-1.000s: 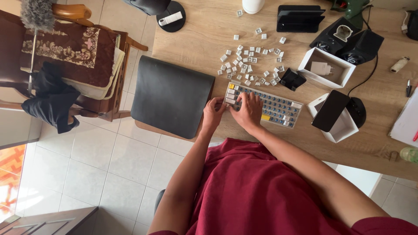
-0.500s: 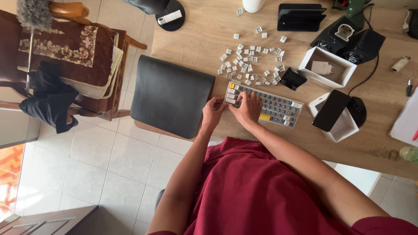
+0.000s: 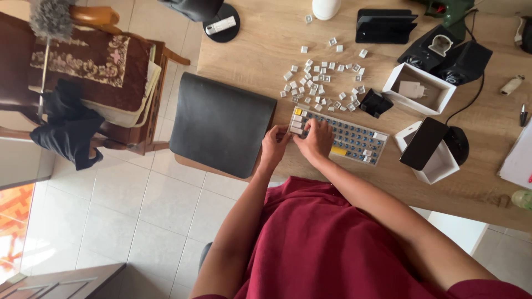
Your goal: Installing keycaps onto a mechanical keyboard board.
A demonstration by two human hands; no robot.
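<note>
A small keyboard point(image 3: 354, 138) with most keycaps off lies on the wooden desk point(image 3: 266, 50), showing blue switches, a yellow key and a few white keys at its left end. My left hand point(image 3: 274, 145) rests at the keyboard's left edge, fingers curled against it. My right hand point(image 3: 316, 139) lies over the left part of the keyboard, fingertips pressed on the white keycaps there. Whether a keycap sits under the fingers is hidden. Several loose white keycaps point(image 3: 321, 83) lie scattered on the desk just behind the keyboard.
A black mat point(image 3: 221, 122) hangs over the desk's left edge. Right of the keyboard stand a white box with a dark phone point(image 3: 424, 143), another open white box point(image 3: 418, 88), a small black tool point(image 3: 375, 103) and black speakers point(image 3: 449, 52). A wooden chair point(image 3: 94, 83) with cloths stands left.
Both hands stay on the keyboard's left end; the right hand's fingers have shifted slightly towards the white keys. The view has drifted a little.
</note>
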